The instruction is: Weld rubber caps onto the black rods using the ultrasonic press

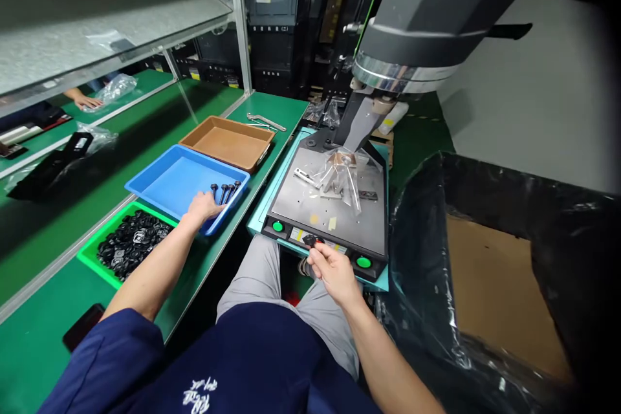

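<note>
My left hand reaches over the near right corner of the blue tray, thumb and fingers apart. Right beside its fingertips, several black stemmed parts with round heads lie in that corner. My right hand is closed, its fingertips pinching a small black part at the front panel of the machine. Behind it, the machine's grey worktable carries a metal fixture partly wrapped in clear plastic. Something red shows by the black part, mostly hidden by my fingers.
Two green buttons flank the panel. The machine's big head hangs above the table. A green tray of black parts, a brown tray, a wrench and a phone lie left. A black-lined bin stands right. Another person's hand shows far left.
</note>
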Tool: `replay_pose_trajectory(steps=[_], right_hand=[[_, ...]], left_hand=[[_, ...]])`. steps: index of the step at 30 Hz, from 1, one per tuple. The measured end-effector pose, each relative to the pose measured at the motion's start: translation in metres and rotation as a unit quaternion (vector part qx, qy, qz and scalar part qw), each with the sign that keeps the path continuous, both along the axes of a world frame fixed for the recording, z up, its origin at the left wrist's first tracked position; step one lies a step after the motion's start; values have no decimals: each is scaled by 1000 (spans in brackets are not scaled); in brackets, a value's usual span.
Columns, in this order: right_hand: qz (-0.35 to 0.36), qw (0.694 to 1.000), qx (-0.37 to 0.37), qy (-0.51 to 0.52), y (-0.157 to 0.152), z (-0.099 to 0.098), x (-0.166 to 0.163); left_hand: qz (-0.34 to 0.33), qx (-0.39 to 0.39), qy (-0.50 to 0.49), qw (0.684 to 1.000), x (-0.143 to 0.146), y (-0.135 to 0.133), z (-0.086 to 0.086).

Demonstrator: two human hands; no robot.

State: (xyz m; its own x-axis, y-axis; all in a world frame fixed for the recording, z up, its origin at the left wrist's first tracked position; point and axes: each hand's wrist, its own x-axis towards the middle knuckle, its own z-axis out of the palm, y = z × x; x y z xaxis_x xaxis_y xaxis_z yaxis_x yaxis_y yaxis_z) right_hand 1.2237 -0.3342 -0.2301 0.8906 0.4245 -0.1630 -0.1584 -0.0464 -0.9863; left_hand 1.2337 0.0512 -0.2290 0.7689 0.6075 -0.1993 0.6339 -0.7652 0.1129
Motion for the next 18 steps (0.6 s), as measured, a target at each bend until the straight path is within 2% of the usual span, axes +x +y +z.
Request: replay_pose_trajectory(steps=[7, 18], right_hand=[[-5, 1000, -20, 18, -9, -6, -5], [-31, 999, -20, 38, -25, -38, -13]], left_hand=[[-30, 0, 46, 998, 21, 3, -1], [26, 25, 65, 997, 6, 47, -5]])
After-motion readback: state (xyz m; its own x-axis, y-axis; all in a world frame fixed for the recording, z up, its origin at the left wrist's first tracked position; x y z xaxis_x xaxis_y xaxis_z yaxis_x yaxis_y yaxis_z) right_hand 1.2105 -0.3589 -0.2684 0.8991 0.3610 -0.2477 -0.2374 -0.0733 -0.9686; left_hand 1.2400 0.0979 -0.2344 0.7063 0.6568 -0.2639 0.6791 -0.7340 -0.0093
